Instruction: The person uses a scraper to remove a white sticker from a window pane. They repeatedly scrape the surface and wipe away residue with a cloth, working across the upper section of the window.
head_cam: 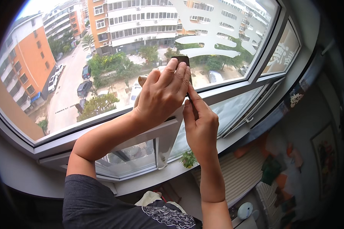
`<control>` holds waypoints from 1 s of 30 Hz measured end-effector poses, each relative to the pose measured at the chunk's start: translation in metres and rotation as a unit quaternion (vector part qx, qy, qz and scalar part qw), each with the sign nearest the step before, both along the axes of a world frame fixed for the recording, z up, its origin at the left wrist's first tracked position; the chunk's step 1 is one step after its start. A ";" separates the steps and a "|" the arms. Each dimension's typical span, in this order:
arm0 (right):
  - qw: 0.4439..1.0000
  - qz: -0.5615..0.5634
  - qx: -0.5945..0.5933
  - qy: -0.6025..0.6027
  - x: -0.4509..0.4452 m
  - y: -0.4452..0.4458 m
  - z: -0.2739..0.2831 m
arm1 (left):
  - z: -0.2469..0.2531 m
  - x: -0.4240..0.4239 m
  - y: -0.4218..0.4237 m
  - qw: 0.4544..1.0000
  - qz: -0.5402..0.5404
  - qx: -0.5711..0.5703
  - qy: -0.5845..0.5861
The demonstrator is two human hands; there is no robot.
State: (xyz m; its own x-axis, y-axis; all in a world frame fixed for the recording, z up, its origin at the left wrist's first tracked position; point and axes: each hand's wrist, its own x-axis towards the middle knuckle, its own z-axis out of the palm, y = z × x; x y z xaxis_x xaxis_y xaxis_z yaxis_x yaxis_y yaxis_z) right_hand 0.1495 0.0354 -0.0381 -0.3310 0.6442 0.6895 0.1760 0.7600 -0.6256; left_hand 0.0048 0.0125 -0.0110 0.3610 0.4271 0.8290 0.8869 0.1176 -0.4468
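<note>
Both my hands are raised in front of a large window pane (126,94). The fingers of my left hand (163,94) lie over a dark, flat, round-cornered object (183,59), which is mostly covered, so its kind cannot be told. Thumb and forefinger of my right hand (202,120) pinch its lower end. Behind my left hand, a beige looped strip (142,80) and a bit of something white stick out. Whether the dark object touches the glass is unclear. White decals (206,51) cover the upper right of the pane.
Below my hands, a white window sash (167,137) with a handle (162,161) stands tilted inward. A green plant (188,159) is by the sill (149,176). At lower right are a ribbed cream sofa (240,174) and a round pale object (245,210).
</note>
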 end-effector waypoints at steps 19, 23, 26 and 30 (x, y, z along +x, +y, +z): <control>1.000 -0.003 0.005 0.023 -0.006 -0.002 0.007 | 0.007 0.001 0.002 1.000 -0.019 0.012 -0.019; 1.000 -0.013 -0.020 -0.005 0.000 -0.003 0.001 | 0.000 0.001 0.002 1.000 -0.021 -0.009 -0.004; 1.000 -0.009 -0.008 0.015 -0.003 0.002 -0.007 | -0.001 0.002 0.002 1.000 -0.015 -0.009 -0.008; 1.000 -0.013 0.001 -0.002 0.000 -0.005 -0.007 | -0.007 0.003 -0.002 1.000 -0.006 -0.018 -0.006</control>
